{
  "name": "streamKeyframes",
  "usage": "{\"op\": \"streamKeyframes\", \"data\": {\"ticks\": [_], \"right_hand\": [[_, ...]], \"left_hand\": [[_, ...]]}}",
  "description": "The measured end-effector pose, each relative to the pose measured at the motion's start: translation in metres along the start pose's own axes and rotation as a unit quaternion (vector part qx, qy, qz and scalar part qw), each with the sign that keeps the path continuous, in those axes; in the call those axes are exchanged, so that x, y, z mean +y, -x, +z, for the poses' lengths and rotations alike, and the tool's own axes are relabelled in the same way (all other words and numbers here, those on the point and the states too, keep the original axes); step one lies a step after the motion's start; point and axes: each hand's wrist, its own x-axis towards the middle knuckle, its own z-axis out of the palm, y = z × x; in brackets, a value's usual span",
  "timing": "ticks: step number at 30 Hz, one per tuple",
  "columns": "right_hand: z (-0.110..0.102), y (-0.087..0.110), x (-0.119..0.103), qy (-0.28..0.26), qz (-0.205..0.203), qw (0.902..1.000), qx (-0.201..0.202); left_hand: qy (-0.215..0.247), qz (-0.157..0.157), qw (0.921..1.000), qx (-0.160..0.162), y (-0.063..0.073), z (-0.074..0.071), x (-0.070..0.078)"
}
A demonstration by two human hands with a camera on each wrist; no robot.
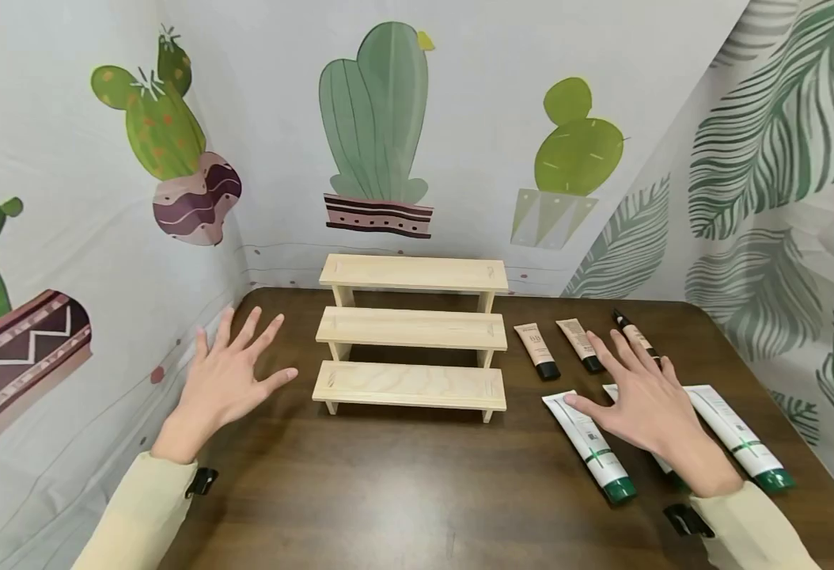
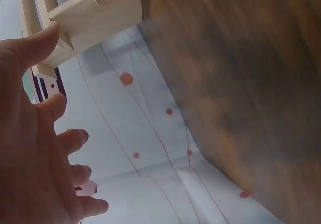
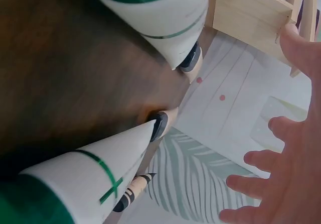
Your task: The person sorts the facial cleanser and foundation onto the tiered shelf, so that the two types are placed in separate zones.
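My left hand [image 1: 226, 380] hovers with spread fingers left of a three-tier wooden shelf [image 1: 411, 326] and holds nothing. On the right, my right hand [image 1: 648, 404] is spread above several tubes, also holding nothing. Under it lies a white tube, mostly hidden by the hand. Beside it lie a white tube with a green cap [image 1: 591, 447] and another white tube [image 1: 741, 439]. Farther back are two small beige tubes with black caps, the left one [image 1: 536, 350] and the right one [image 1: 579, 345], and a slim beige tube with a black pointed tip [image 1: 634, 332].
The brown table [image 1: 388, 483] meets a white cloth backdrop [image 1: 267, 142] printed with cacti and leaves at the back and sides. The shelf stands near the table's back edge, its tiers bare.
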Motion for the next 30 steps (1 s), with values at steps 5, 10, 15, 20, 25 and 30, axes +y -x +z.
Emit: {"op": "streamKeyframes", "data": {"ticks": [5, 10, 15, 20, 25, 30], "right_hand": [[0.0, 0.009, 0.004, -0.011, 0.0, 0.9999, -0.012], [0.003, 0.02, 0.006, -0.04, 0.007, 0.9982, -0.043], [0.007, 0.03, 0.007, -0.095, -0.012, 0.9945, -0.043], [0.011, 0.035, 0.009, -0.141, -0.037, 0.9883, -0.045], [0.012, 0.037, 0.011, -0.177, -0.031, 0.9806, -0.078], [0.012, 0.038, 0.016, -0.197, -0.031, 0.9739, -0.108]], "left_hand": [[0.02, 0.014, 0.9996, 0.014, 0.001, 0.003, 0.007], [0.05, 0.03, 0.9982, 0.016, 0.003, 0.009, 0.015], [0.108, 0.039, 0.9934, 0.001, 0.001, 0.012, 0.024], [0.158, 0.038, 0.9867, -0.008, -0.002, 0.017, 0.031], [0.207, 0.033, 0.9776, -0.01, -0.005, 0.021, 0.035], [0.252, 0.04, 0.9668, -0.015, -0.006, 0.027, 0.037]]}}
